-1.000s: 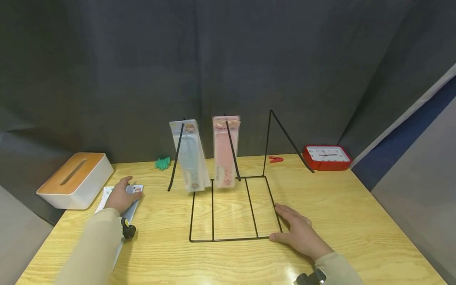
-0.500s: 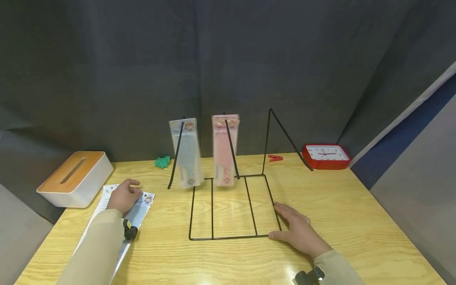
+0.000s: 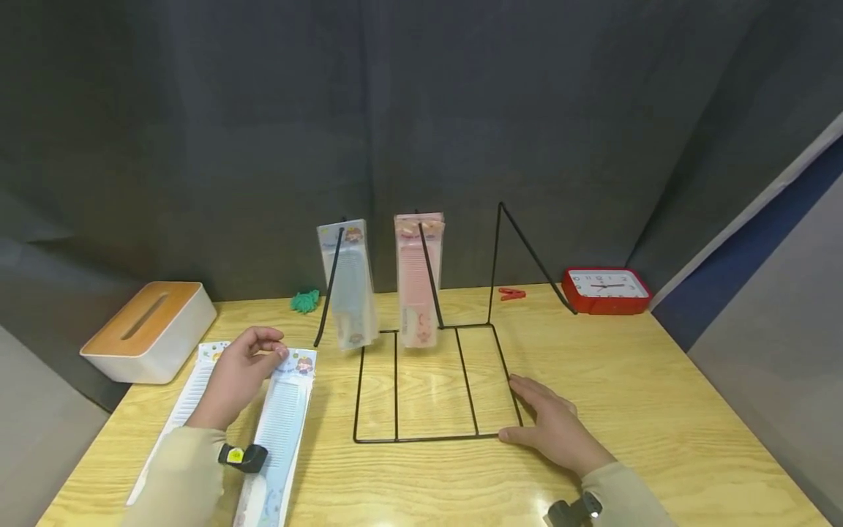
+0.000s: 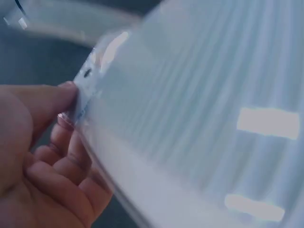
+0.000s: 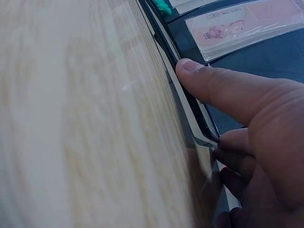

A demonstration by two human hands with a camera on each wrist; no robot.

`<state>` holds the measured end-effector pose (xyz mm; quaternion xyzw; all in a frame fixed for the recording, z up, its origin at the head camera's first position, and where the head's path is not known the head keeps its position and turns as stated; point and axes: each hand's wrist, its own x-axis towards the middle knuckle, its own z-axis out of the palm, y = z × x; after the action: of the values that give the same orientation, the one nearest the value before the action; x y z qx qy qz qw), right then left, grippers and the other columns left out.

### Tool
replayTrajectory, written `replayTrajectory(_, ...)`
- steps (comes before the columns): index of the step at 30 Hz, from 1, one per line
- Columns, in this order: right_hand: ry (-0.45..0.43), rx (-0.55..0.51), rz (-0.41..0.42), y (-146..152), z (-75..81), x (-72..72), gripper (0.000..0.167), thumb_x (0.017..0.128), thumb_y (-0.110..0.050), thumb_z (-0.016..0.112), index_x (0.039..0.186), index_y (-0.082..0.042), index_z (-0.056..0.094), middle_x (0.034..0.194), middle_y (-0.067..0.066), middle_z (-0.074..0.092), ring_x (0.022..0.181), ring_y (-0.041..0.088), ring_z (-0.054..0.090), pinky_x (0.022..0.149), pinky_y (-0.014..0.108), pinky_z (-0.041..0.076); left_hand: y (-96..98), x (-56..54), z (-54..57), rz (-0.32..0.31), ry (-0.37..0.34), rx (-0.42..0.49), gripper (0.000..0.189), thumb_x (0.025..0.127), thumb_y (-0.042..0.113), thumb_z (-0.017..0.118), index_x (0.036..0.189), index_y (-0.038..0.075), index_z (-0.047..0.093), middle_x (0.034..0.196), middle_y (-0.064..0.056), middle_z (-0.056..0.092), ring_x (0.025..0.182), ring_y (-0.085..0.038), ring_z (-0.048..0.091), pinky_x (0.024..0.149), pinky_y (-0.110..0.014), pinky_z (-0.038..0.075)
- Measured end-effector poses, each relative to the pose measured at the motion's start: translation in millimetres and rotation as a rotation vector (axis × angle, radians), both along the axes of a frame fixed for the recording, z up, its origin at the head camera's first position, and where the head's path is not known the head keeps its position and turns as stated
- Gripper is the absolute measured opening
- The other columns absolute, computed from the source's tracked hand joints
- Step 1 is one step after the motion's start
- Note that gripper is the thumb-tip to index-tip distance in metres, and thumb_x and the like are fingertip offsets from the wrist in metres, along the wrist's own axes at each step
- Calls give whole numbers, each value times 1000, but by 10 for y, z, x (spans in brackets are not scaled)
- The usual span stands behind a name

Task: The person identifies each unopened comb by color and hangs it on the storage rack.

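My left hand (image 3: 240,373) pinches the top corner of a packaged blue comb (image 3: 283,417), thumb on the card near its hang hole (image 4: 87,72). The comb slants, top end farthest from me. Another packaged comb (image 3: 181,413), pale, lies on the table, partly behind my left forearm. At the front right corner of a black wire display rack (image 3: 437,440), my right hand (image 3: 549,428) grips the frame, thumb at the front bar and fingers at the side bar. Blue packaged combs (image 3: 352,293) hang on its left hook, pink packaged combs (image 3: 418,285) on its middle hook; the right hook (image 3: 536,256) holds nothing.
A white tissue box (image 3: 158,344) with a wooden lid stands at the left edge. Along the back of the table (image 3: 593,380) are a green tangled bundle (image 3: 305,301), a red clip (image 3: 511,293) and a red clock (image 3: 606,291). A dark curtain (image 3: 421,110) hangs behind.
My left hand has drawn the blue comb package rightward, away from the one beneath, now uncovered to its left. The hanging blue combs have stopped swinging. My right hand stays at the rack corner.
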<state>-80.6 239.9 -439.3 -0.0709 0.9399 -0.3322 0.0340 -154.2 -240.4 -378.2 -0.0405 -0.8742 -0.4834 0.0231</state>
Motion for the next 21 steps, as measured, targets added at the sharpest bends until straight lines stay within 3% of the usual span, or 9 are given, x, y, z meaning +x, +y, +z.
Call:
replayTrajectory(6, -3, 1, -6, 2, -9, -10, 98, 78, -54, 81, 151, -2, 42, 158, 18, 37, 146, 44, 28, 110, 69, 14, 254, 351, 327, -20, 74, 36, 29, 98, 31, 68, 115, 8, 64, 107, -8, 66, 95, -15, 68, 78, -23, 57)
replayTrajectory(10, -5, 3, -6, -4, -19, -12, 98, 78, -55, 81, 151, -2, 42, 158, 18, 37, 146, 43, 29, 110, 69, 15, 372, 601, 550, -47, 210, 31, 19, 96, 26, 71, 104, 8, 67, 97, -4, 69, 83, -12, 65, 72, -21, 55)
replayTrajectory(14, 3, 7, -6, 1, -20, -14, 98, 78, -55, 81, 151, -2, 43, 158, 18, 37, 145, 43, 29, 110, 70, 15, 491, 825, 752, -89, 358, 81, 6, 93, 11, 73, 96, 9, 68, 88, 0, 68, 73, -12, 60, 64, -20, 53)
replayTrajectory(17, 12, 9, -4, 11, -21, -15, 97, 78, -55, 80, 151, -2, 43, 158, 17, 37, 146, 43, 29, 110, 70, 15, 575, 948, 873, -131, 452, 164, 9, 90, -1, 72, 94, 6, 68, 86, -1, 67, 70, -11, 60, 62, -19, 52)
replayTrajectory(21, 14, 4, 0, 18, -34, -14, 97, 78, -55, 80, 151, -2, 43, 158, 17, 38, 146, 43, 28, 109, 68, 15, 645, 1012, 992, -176, 552, 280, 12, 88, -9, 71, 95, 1, 67, 87, -5, 67, 71, -11, 61, 63, -18, 52)
